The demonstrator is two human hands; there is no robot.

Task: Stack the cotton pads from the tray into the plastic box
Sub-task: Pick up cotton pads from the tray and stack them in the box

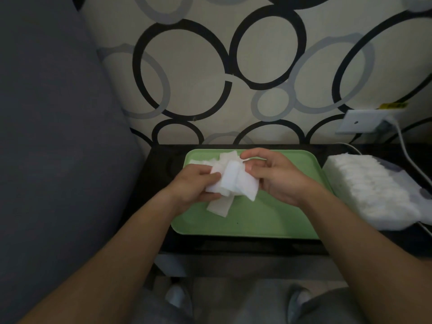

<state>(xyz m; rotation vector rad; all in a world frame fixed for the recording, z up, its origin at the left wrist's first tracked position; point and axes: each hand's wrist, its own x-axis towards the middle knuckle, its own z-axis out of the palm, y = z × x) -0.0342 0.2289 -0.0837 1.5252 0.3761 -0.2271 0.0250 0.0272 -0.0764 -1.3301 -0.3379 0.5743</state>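
A green tray (257, 220) lies on a dark low table. My left hand (194, 185) grips a loose bunch of white cotton pads (233, 181) just above the tray's left half. My right hand (280, 176) pinches the same bunch from the right side with curled fingers. More white pads (205, 162) lie on the tray behind the hands, and one pad (219, 208) lies under the bunch. To the right of the tray stands the clear plastic box (367, 190), filled with rows of white pads.
The dark table (159, 174) stands against a wall with ring-patterned paper. A grey sofa (51, 136) fills the left. A wall socket (364, 121) with white cables (406, 150) sits at the right, behind the box. My legs and feet show below the table.
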